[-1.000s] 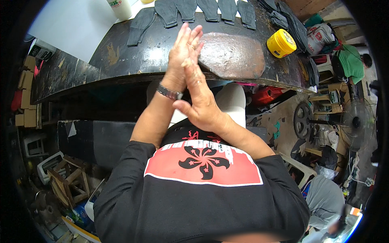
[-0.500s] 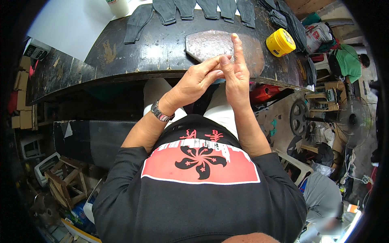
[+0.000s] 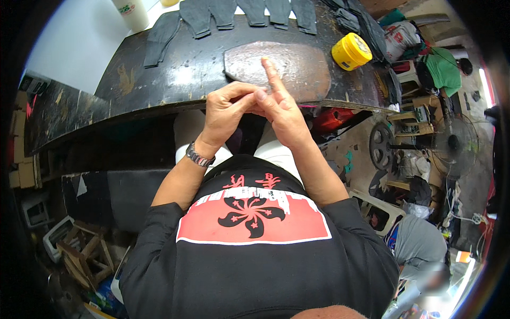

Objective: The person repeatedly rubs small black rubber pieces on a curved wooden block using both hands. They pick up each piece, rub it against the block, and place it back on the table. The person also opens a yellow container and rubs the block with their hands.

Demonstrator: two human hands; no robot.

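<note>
My left hand (image 3: 226, 109), with a metal-banded watch (image 3: 199, 155) on its wrist, is closed in a pinch, its thumb and fingertips meeting my right hand. Above the table's near edge, my right hand (image 3: 286, 111) points its index finger forward, while its thumb presses in where the two hands meet. Its other fingers are mostly hidden, and whatever may lie between the fingertips cannot be made out. Just beyond the hands, a flat brown slab (image 3: 303, 69) with a worn, shiny surface lies on the black table (image 3: 133, 85).
Stacks of dark, cut fabric-like pieces (image 3: 220, 13) line the table's far side. A yellow tub (image 3: 350, 51) stands right of the slab, near more dark pieces (image 3: 366, 26). A white cup (image 3: 133, 15) is far left. A fan (image 3: 454, 141) and another person (image 3: 443, 69) are at right.
Both hands, still joined, have shifted left and slightly toward me in the picture. The whole view has shifted a little too. The right index finger stays extended.
</note>
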